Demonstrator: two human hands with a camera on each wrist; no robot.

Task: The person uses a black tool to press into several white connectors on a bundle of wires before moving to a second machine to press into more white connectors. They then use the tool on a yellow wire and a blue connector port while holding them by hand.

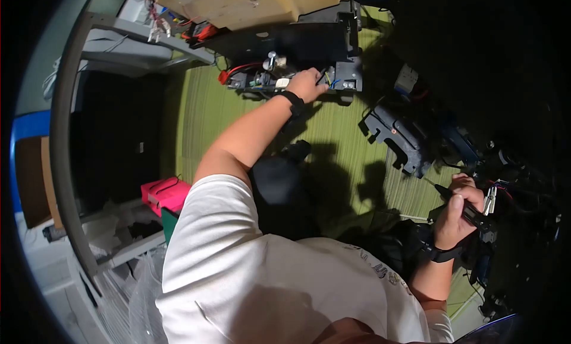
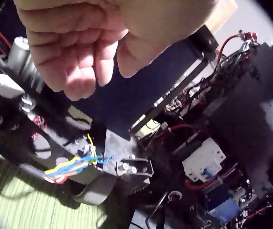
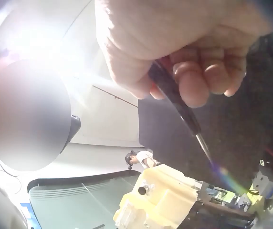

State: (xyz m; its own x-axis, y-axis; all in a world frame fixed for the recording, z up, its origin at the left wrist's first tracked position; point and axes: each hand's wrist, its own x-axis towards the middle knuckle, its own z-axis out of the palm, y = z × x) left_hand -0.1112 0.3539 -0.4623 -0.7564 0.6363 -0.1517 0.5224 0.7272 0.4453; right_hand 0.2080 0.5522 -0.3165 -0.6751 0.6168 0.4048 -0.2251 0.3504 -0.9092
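My left hand (image 1: 306, 85) is over the edge of a black metal chassis (image 1: 279, 44) fitted with motors and wiring. In the left wrist view its fingers (image 2: 79, 71) hang loosely curled, with nothing showing in them. Below lies a bundle of yellow, blue and red wires (image 2: 72, 167), beside a small metal bracket (image 2: 134, 167). Off to the right, my right hand (image 1: 458, 219) grips a screwdriver (image 3: 177, 98) by its black handle. Its thin metal shaft points away from the fingers, down and to the right in the right wrist view.
A cream plastic tank (image 1: 256, 5) tops the chassis. A notched black metal part (image 1: 395, 133) lies right on the green carpet (image 1: 208, 112). A white circuit breaker (image 2: 203, 160) sits among wiring. A pink box (image 1: 166, 192) stands left; another person (image 3: 146, 159) is in the background.
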